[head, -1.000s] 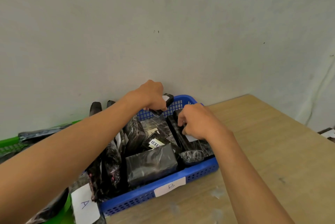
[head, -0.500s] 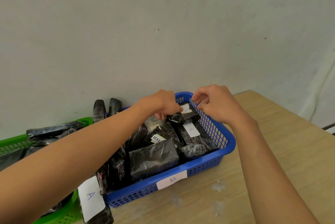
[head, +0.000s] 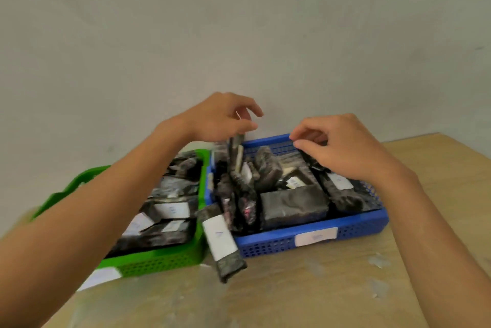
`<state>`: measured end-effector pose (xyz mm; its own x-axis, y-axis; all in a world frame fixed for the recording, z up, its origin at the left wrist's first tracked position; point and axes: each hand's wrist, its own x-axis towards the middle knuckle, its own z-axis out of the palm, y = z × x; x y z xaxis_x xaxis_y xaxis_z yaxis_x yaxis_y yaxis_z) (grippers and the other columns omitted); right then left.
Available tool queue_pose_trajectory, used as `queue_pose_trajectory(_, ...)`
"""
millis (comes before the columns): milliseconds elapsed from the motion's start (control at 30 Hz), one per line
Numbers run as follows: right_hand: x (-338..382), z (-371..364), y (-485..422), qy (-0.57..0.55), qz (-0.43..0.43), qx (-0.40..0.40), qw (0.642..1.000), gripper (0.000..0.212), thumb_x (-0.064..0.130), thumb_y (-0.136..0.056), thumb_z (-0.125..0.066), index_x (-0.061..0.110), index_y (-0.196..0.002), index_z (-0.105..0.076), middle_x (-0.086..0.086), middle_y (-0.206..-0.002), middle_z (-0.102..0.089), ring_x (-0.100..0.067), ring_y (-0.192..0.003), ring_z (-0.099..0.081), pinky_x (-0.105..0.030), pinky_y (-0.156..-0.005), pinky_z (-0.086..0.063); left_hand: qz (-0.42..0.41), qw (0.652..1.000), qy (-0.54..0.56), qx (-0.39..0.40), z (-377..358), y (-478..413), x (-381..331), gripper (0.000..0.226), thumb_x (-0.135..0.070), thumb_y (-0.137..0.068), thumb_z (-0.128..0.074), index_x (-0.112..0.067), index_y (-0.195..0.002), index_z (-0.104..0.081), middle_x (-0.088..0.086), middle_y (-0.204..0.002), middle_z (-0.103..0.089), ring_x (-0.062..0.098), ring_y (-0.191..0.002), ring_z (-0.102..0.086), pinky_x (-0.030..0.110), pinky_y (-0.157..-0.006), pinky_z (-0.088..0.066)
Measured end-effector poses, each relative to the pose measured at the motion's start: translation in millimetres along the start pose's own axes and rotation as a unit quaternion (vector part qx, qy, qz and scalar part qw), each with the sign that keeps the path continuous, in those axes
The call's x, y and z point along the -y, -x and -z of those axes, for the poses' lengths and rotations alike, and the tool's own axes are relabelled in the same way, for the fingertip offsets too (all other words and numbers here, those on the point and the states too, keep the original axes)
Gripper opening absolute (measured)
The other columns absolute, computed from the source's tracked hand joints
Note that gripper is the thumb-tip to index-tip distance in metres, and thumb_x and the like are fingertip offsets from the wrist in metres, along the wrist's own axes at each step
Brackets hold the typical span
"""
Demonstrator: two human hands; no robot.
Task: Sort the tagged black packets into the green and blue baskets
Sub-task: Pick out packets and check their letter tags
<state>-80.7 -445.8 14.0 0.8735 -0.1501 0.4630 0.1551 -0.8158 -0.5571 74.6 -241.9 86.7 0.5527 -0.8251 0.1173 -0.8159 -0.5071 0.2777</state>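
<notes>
Nearest, a tagged packet point(head: 222, 244) leans on the worktop point(head: 292, 288) between the green basket point(head: 159, 261) and blue basket point(head: 353, 229). Farther back, the left hand point(head: 220, 117) pinches an upright packet point(head: 236, 152) directly beneath it; the right hand point(head: 337, 147) hovers half-curled, seemingly empty.

A plain, pale grey-white wall point(head: 239, 22) is seen from nine through three o'clock, evenly lit. From four to seven o'clock a light wooden table point(head: 292, 295) is spread, marked with whitish smears; its right edge is blurred.
</notes>
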Motion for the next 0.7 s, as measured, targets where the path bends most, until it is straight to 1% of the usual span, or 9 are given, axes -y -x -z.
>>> queue_pose_trajectory(67, 36.0, -10.0, 8.0, -0.048, 0.061, -0.025, 0.997, 0.008, 0.017, -0.092, -0.078, 0.023, -0.095, -0.081, 0.02, -0.09, -0.078, 0.002, -0.09, -0.071, -0.014, -0.083, -0.053, 0.019, 0.998, 0.011, -0.052, 16.1, 43.0, 23.4, 0.024, -0.026, -0.095, -0.071, -0.025, -0.12, -0.073, -0.003, -0.101, -0.075, 0.016, -0.096, -0.072, 0.027, -0.087, -0.052)
queue_pose_trajectory(133, 69.8, -20.3, 19.0, -0.061, 0.119, -0.027, 0.991, 0.007, 0.016, -0.091, -0.08, 0.02, -0.096, -0.082, 0.014, -0.09, -0.079, -0.003, -0.09, -0.072, -0.014, -0.084, -0.052, 0.04, 0.997, 0.025, -0.063, 22.5, 84.4, 41.8, 0.02, -0.027, -0.094, -0.073, -0.028, -0.114, -0.074, -0.006, -0.097, -0.077, 0.013, -0.095, -0.072, 0.034, -0.089, -0.056)
queue_pose_trajectory(200, 99.2, -33.9, 30.5, -0.047, 0.171, -0.006, 0.984, 0.007, 0.016, -0.089, -0.082, 0.018, -0.095, -0.081, 0.015, -0.087, -0.074, -0.007, -0.084, -0.069, -0.017, -0.083, -0.051, 0.054, 0.996, 0.055, -0.044, 23.6, 125.6, 54.4, 0.019, -0.032, -0.091, -0.078, -0.032, -0.11, -0.075, -0.011, -0.094, -0.078, 0.006, -0.094, -0.072, 0.034, -0.087, -0.057)
queue_pose_trajectory(267, 118.5, -47.4, 41.2, -0.011, 0.205, 0.023, 0.978, 0.009, 0.016, -0.087, -0.084, 0.018, -0.095, -0.08, 0.018, -0.084, -0.065, -0.007, -0.08, -0.063, -0.027, -0.081, -0.05, 0.061, 0.994, 0.093, -0.022, 19.1, 159.8, 60.1, 0.021, -0.037, -0.087, -0.081, -0.036, -0.107, -0.076, -0.014, -0.095, -0.078, 0.003, -0.095, -0.072, 0.033, -0.087, -0.057)
queue_pose_trajectory(333, 125.1, -59.4, 49.7, 0.025, 0.219, 0.052, 0.974, 0.011, 0.02, -0.088, -0.083, 0.02, -0.098, -0.079, 0.016, -0.086, -0.065, -0.007, -0.083, -0.059, -0.036, -0.08, -0.05, 0.064, 0.992, 0.105, -0.02, 9.6, 183.2, 62.4, 0.023, -0.04, -0.085, -0.083, -0.038, -0.107, -0.075, -0.015, -0.099, -0.077, 0.001, -0.098, -0.071, 0.034, -0.087, -0.057)
queue_pose_trajectory(433, 120.2, -70.3, 58.0, 0.038, 0.185, 0.062, 0.98, 0.016, 0.03, -0.089, -0.082, 0.024, -0.103, -0.077, 0.013, -0.101, -0.069, -0.008, -0.097, -0.059, -0.039, -0.087, -0.051, 0.04, 0.994, 0.099, -0.03, -7.5, 198.9, 59.3, 0.031, -0.045, -0.085, -0.082, -0.036, -0.113, -0.073, -0.016, -0.109, -0.074, -0.001, -0.105, -0.067, 0.028, -0.09, -0.054)
queue_pose_trajectory(533, 114.1, -79.1, 62.8, 0.068, 0.11, 0.016, 0.991, 0.03, 0.042, -0.084, -0.081, 0.024, -0.107, -0.075, 0.009, -0.109, -0.061, -0.013, -0.105, -0.055, -0.035, -0.09, -0.05, 0.006, 0.996, 0.086, -0.029, -22.4, 197.3, 50.4, 0.035, -0.044, -0.087, -0.079, -0.031, -0.119, -0.071, -0.016, -0.114, -0.071, 0.0, -0.107, -0.064, 0.017, -0.09, -0.049)
queue_pose_trajectory(633, 112.2, -87.4, 62.7, 0.074, 0.019, -0.03, 0.997, 0.033, 0.039, -0.084, -0.084, 0.026, -0.112, -0.072, 0.008, -0.112, -0.055, -0.011, -0.101, -0.057, -0.031, -0.087, -0.049, -0.016, 0.995, 0.094, -0.034, -34.5, 187.8, 42.1, 0.026, -0.038, -0.09, -0.078, -0.033, -0.113, -0.067, -0.016, -0.11, -0.069, 0.001, -0.103, -0.064, 0.007, -0.084, -0.044)
queue_pose_trajectory(700, 110.0, -87.0, 59.8, 0.059, -0.025, -0.035, 0.997, 0.029, 0.037, -0.083, -0.085, 0.03, -0.108, -0.072, 0.016, -0.102, -0.061, -0.006, -0.088, -0.06, -0.023, -0.081, -0.05, -0.014, 0.993, 0.107, -0.054, -40.9, 179.6, 41.2, 0.025, -0.033, -0.091, -0.077, -0.032, -0.115, -0.067, -0.011, -0.111, -0.07, 0.004, -0.102, -0.064, 0.004, -0.08, -0.041)
